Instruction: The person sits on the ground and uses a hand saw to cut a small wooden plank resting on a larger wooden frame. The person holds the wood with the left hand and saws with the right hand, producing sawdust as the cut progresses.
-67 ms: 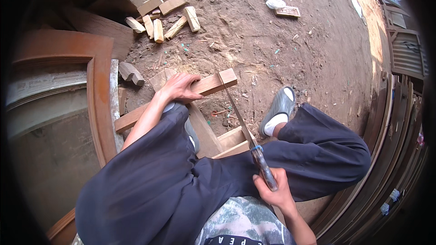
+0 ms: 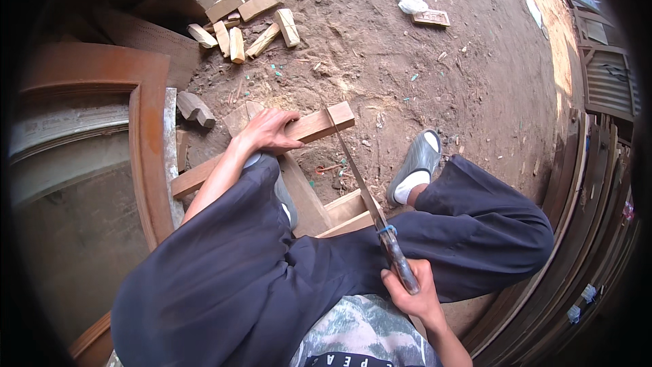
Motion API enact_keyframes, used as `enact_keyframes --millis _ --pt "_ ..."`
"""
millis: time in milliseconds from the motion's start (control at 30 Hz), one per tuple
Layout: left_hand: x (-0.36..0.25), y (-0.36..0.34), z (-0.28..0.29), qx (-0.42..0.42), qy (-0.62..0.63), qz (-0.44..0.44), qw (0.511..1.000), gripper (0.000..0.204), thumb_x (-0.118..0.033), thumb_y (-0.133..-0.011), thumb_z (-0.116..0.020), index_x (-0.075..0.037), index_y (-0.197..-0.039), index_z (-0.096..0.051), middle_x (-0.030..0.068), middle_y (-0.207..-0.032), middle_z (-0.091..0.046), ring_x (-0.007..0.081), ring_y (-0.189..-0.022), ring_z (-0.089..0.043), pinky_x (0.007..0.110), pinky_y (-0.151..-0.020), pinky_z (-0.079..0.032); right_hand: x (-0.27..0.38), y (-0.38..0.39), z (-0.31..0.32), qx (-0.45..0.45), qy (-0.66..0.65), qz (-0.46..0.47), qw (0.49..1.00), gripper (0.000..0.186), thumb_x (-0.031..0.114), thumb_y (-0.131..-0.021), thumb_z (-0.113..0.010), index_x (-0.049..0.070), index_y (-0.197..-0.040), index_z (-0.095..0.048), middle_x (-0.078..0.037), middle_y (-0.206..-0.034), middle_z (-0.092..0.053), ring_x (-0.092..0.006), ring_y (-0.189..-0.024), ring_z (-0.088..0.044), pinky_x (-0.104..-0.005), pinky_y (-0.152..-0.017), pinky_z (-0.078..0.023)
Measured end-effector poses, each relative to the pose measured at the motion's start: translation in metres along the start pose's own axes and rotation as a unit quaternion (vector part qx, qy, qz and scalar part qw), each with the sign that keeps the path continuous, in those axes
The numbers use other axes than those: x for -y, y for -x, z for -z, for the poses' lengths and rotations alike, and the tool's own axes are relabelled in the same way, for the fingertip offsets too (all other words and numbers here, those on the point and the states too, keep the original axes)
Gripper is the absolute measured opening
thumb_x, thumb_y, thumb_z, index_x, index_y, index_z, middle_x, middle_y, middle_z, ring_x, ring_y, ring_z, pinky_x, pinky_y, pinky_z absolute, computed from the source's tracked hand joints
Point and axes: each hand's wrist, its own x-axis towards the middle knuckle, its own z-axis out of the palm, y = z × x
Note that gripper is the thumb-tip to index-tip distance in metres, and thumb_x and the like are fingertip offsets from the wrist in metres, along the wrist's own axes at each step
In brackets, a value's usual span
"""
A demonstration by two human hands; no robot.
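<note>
My left hand [image 2: 268, 130] presses down on a long wooden bar [image 2: 319, 124] that lies across a low wooden stand [image 2: 343, 214] on the dirt. My right hand [image 2: 411, 295] grips the dark handle of a hand saw [image 2: 363, 194]. Its thin blade slants up to the bar and meets it near the right end, just right of my left hand. My left knee in dark trousers rests over the bar's middle. My right foot in a grey sandal [image 2: 415, 161] stands on the ground right of the blade.
Several short wood offcuts [image 2: 239, 24] lie on the dirt at the top. A brown wooden door frame [image 2: 139, 136] lies to the left. A white rag [image 2: 410, 1] and a small block sit far off. Stacked frames and panels line the right side [image 2: 601, 163].
</note>
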Motion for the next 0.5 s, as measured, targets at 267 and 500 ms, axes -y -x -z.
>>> enact_keyframes --millis 267,500 --pt "0.021 -0.001 -0.022 -0.057 -0.009 -0.046 0.997 0.067 -0.048 -0.074 -0.084 -0.003 -0.122 -0.07 0.0243 -0.1 -0.072 0.0418 -0.098 -0.069 0.049 -0.085 -0.054 0.003 -0.019 -0.009 0.002 0.027 -0.014 1.0 0.041 0.005 -0.088 -0.071 0.005 -0.061 -0.041 0.005 -0.055 -0.039 -0.0034 -0.054 -0.033 -0.0312 -0.048 -0.026" --pt "0.025 0.0 -0.034 -0.091 -0.016 -0.036 0.995 0.071 -0.05 -0.071 -0.086 -0.004 -0.123 -0.07 0.0238 -0.094 -0.073 0.0414 -0.093 -0.071 0.049 -0.083 -0.055 -0.001 -0.023 -0.01 -0.009 0.02 -0.006 1.0 0.037 0.005 -0.089 -0.071 0.004 -0.062 -0.045 0.005 -0.055 -0.042 -0.0038 -0.054 -0.035 -0.0314 -0.048 -0.028"
